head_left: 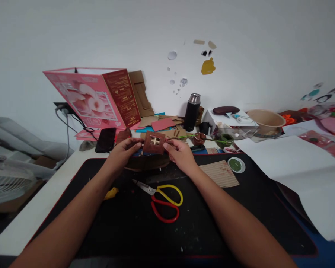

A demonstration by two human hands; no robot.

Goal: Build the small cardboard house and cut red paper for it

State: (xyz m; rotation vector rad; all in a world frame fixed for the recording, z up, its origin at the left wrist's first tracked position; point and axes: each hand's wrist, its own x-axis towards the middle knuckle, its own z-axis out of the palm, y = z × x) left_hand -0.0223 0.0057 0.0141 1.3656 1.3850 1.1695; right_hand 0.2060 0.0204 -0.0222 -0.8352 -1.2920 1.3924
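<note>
My left hand (123, 152) and my right hand (181, 153) hold a small brown panel (146, 146) upright between their fingertips, one at each side edge. The panel has a square window opening with pale crossbars in it. Below it on the black mat (114, 230) lies a dark brown curved piece (139, 163), partly in shadow. Nearer to me lie scissors (166, 203) with one yellow and one red handle. A small yellow object (111, 193) shows beside my left forearm, partly hidden by it.
Corrugated cardboard (219, 174) and a dish of green paint (236, 165) lie to the right. Behind stand a black flask (192, 113), a pink box (89, 100) and cardboard scraps (163, 124). A phone (105, 140) lies at left; white sheets (298, 175) cover the right side.
</note>
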